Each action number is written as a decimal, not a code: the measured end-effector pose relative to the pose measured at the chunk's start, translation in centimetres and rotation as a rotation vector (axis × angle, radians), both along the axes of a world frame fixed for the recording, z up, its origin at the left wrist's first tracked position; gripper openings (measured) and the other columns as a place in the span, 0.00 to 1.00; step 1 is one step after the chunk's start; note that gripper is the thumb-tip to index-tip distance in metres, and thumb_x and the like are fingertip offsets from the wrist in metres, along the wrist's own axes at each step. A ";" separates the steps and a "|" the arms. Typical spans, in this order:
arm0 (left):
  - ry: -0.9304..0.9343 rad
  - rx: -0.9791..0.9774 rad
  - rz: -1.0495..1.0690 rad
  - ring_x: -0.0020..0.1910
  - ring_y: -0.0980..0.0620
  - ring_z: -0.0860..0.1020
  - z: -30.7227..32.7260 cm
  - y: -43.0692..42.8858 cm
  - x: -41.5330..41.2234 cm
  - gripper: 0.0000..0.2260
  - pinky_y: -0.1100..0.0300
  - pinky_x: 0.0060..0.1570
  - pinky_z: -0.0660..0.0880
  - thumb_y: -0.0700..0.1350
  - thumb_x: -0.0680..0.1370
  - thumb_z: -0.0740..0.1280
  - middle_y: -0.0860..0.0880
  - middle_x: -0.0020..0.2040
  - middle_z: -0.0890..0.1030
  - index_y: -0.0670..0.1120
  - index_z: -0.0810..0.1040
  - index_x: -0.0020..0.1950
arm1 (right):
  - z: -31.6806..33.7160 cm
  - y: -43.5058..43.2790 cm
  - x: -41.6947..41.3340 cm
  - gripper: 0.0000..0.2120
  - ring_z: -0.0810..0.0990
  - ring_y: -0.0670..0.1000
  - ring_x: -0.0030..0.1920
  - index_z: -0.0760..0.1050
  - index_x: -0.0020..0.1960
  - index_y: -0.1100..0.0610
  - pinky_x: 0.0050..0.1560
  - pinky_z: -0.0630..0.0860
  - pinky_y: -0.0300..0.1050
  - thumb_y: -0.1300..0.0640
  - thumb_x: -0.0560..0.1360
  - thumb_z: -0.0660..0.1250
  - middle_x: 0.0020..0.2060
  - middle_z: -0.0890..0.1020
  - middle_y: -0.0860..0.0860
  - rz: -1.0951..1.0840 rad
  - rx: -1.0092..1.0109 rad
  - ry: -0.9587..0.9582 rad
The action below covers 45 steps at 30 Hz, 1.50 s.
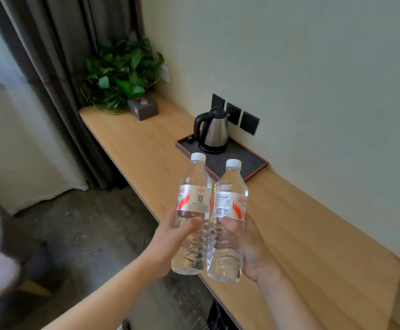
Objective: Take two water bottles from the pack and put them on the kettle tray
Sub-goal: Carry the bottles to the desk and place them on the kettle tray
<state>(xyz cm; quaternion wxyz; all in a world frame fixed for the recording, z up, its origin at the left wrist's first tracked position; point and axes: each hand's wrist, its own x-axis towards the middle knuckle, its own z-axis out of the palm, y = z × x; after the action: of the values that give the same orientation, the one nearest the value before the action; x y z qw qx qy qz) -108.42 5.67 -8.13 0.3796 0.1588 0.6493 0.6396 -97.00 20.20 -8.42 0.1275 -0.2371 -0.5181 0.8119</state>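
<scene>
My left hand (170, 236) and right hand (249, 244) hide each bottle's lower side, fingers wrapped tight. Left bottle (193, 210) and right bottle (228, 217) stand upright, caps up, touching, short of the kettle tray (253, 160) on the bench (141, 148).

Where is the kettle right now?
The kettle stands at the back of the dark tray on the wooden shelf, by the wall sockets.

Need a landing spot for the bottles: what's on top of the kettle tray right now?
On the tray, the kettle sits at the far end, with a small dark item beside it. The middle looks bare. The raised bottles hide the tray's near corner.
</scene>
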 end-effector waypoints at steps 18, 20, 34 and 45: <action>-0.038 -0.030 -0.524 0.45 0.62 0.86 -0.6 6.5 -22.9 0.30 0.56 0.46 0.76 0.61 0.60 0.76 0.61 0.49 0.88 0.58 0.78 0.61 | -0.6 -1.7 -16.8 0.36 0.84 0.70 0.57 0.75 0.68 0.60 0.55 0.81 0.66 0.50 0.62 0.78 0.59 0.83 0.68 -0.574 -0.066 -0.038; -0.018 -0.037 -0.583 0.48 0.61 0.86 -1.3 8.4 -24.0 0.27 0.58 0.44 0.77 0.60 0.62 0.75 0.61 0.51 0.87 0.61 0.78 0.61 | -1.5 -0.3 -17.7 0.32 0.85 0.68 0.57 0.78 0.66 0.57 0.56 0.82 0.65 0.51 0.64 0.78 0.57 0.85 0.65 -0.607 -0.043 -0.031; 0.016 -0.130 -0.755 0.55 0.39 0.85 -9.2 20.2 -31.2 0.18 0.45 0.56 0.82 0.45 0.71 0.78 0.42 0.55 0.87 0.50 0.82 0.60 | -9.5 9.3 -23.8 0.25 0.86 0.63 0.55 0.82 0.62 0.50 0.53 0.83 0.62 0.50 0.65 0.78 0.56 0.87 0.60 -0.764 -0.099 -0.103; 0.083 0.041 -1.003 0.63 0.42 0.82 -16.6 28.7 -37.3 0.29 0.38 0.62 0.78 0.29 0.71 0.78 0.43 0.63 0.84 0.43 0.74 0.68 | -15.1 13.6 -27.6 0.25 0.85 0.63 0.58 0.82 0.62 0.51 0.54 0.82 0.56 0.58 0.65 0.78 0.57 0.86 0.60 -0.788 -0.025 -0.173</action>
<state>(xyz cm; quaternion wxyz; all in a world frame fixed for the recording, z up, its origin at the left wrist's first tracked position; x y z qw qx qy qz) -145.71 34.35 -24.75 0.6109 0.4840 0.4949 0.3842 -124.64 33.78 -23.50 0.3822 -0.4864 -0.3864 0.6841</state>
